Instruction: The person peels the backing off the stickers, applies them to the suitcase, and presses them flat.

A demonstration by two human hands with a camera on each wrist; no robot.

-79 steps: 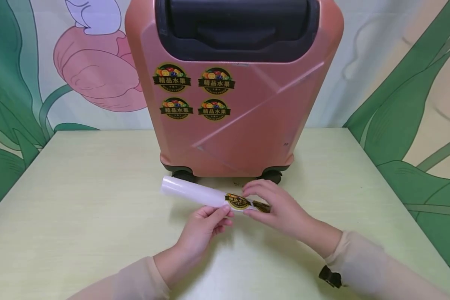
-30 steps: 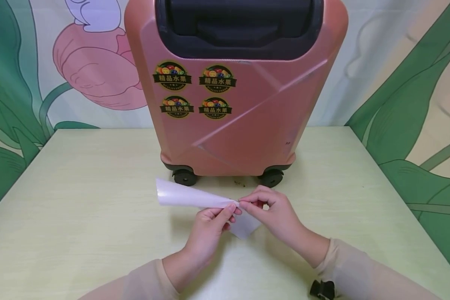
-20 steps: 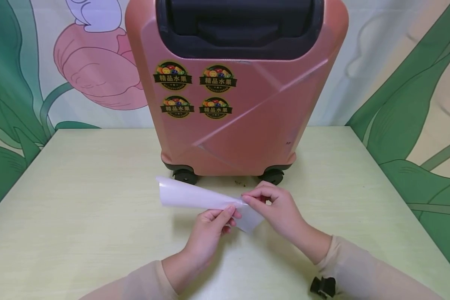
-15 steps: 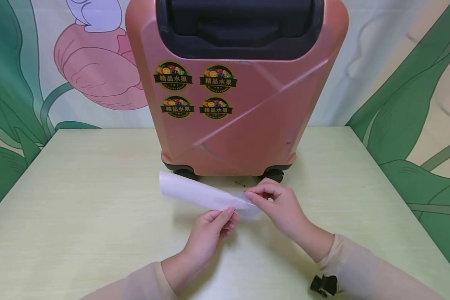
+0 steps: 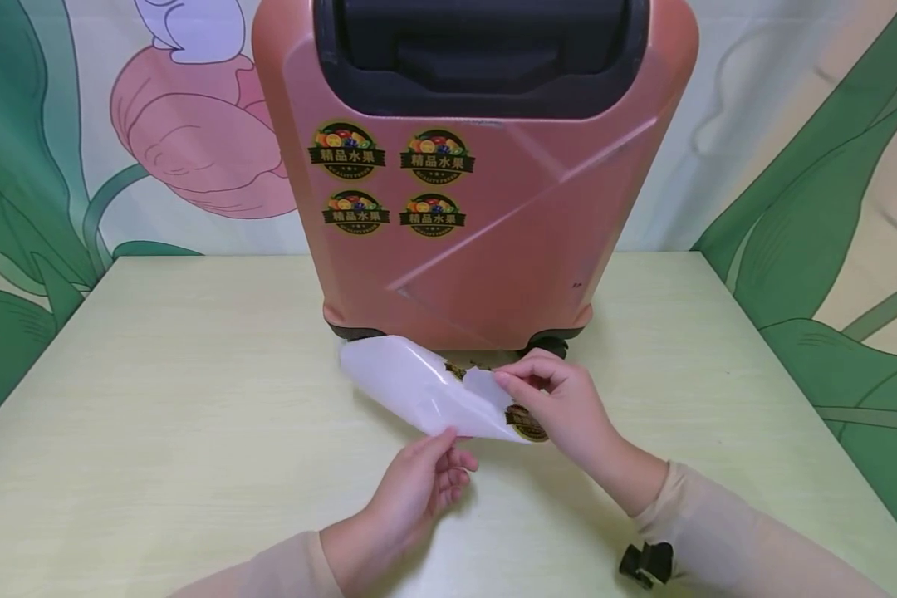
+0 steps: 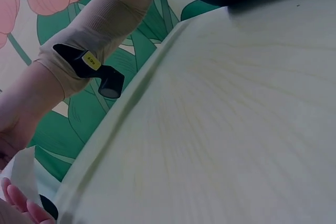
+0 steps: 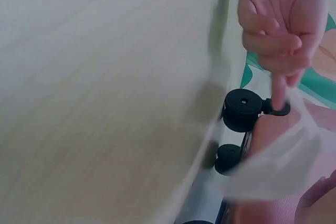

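Note:
Between both hands, in front of the suitcase, a curled white sticker sheet (image 5: 399,378) is held up over the table. My left hand (image 5: 411,490) pinches its lower edge between thumb and forefinger, the other fingers loosely bent. My right hand (image 5: 571,411) pinches a turned-back flap at the sheet's right end. A round black-and-gold fruit sticker (image 5: 525,422) shows on the sheet below those fingertips, and part of another at its top edge. In the right wrist view the left hand (image 7: 281,30) holds the white sheet (image 7: 278,169).
A pink suitcase (image 5: 508,249) with a black handle recess stands upright at the back of the table (image 5: 194,399). Several fruit stickers (image 5: 431,215) sit in two rows on its upper left face. A leaf-patterned backdrop (image 5: 830,232) hangs behind. A black clip (image 5: 646,565) is on the right sleeve.
The sheet, rolled into a narrow tube before, has spread wider and tilted, so printed stickers show again on its right end. My left hand has dropped slightly; the suitcase stays put.

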